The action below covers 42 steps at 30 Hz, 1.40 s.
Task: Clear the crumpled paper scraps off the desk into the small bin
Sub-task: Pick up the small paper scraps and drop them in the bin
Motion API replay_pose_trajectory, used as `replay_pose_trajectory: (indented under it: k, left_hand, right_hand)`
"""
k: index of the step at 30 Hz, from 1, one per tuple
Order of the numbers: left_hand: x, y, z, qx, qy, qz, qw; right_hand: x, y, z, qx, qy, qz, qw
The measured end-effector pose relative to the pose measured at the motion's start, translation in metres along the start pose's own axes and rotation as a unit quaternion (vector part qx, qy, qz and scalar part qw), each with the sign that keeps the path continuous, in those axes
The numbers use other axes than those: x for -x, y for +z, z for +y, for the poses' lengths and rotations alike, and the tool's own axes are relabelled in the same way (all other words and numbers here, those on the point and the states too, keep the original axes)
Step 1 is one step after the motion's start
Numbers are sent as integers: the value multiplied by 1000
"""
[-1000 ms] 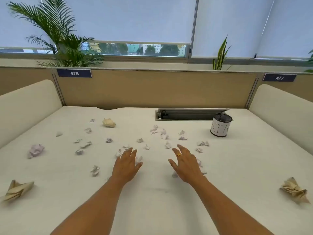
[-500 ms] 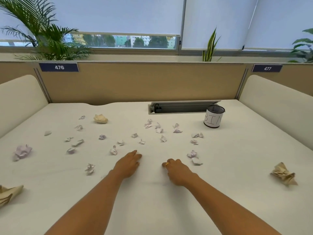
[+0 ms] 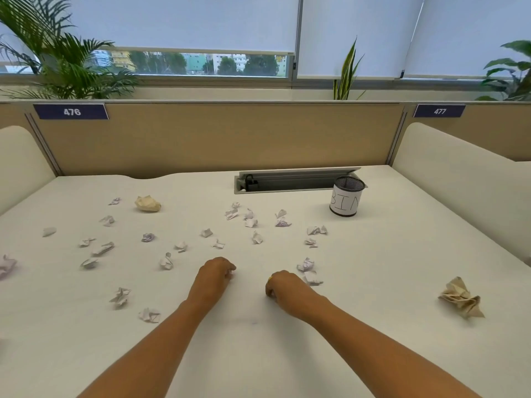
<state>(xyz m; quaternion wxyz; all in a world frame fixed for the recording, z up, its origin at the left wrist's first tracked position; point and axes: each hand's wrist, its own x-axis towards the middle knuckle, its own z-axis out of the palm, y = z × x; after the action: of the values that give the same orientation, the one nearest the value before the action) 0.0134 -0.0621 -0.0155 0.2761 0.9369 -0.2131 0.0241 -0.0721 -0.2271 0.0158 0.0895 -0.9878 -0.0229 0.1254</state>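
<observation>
Several small crumpled white paper scraps [image 3: 253,222] lie scattered over the white desk [image 3: 373,282]. The small bin [image 3: 346,202], a black mesh cup with a white label reading BIN, stands at the back right. My left hand [image 3: 214,275] rests on the desk in the middle, fingers curled shut around a scrap that is mostly hidden. My right hand [image 3: 283,285] is curled shut beside it, a bit of white paper showing under the fingers. Two scraps [image 3: 307,265] lie just right of my right hand.
Larger tan paper balls lie at the back left [image 3: 148,203] and the near right [image 3: 459,297]. An open cable slot [image 3: 287,182] runs behind the bin. Padded partitions [image 3: 459,168] close in the desk's sides and back. More scraps [image 3: 120,295] lie at the left.
Both hands were spread open above scraps, then dropped to the desk and curled shut over them. The scraps under the hands are no longer visible on the desk.
</observation>
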Motion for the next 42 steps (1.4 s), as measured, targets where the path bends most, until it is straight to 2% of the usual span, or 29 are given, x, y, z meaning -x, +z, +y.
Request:
replay_pose_trajectory:
  k: [4,10,14,19,26,29,36,39,42]
  left_hand:
    - [-9,13,28,74,-7,29,997]
    - [-30,36,62,149,-26,40,988]
    - [-44,55,80,166,-2,32,986]
    - [-65,68,93,185,17,46,982]
    - [-87,80,94,203,-11,69,977]
    - [-93,84,94,218,-33,85,972]
    - [-103,92,100,234,-39,88,967]
    - [-107,93,104,238,-39,86,967]
    - [-119,91,118,248,-27,93,964]
  right_hand:
    - [-7,-15,21,-22,-7,-7,1000]
    - [-21,-34,68,-155,14,86,984]
    - [-31,-60,109,-161,50,163,972]
    - [-48,-96,160,-180,90,256,946]
    - [-88,-135,217,-234,157,382,880]
    - [-103,-143,232,-255,187,405,858]
    - [-119,-143,249,-277,189,369,867]
    - [-115,-137,250,-273,178,416,849]
    - [-103,-126,246,-276,159,482,816]
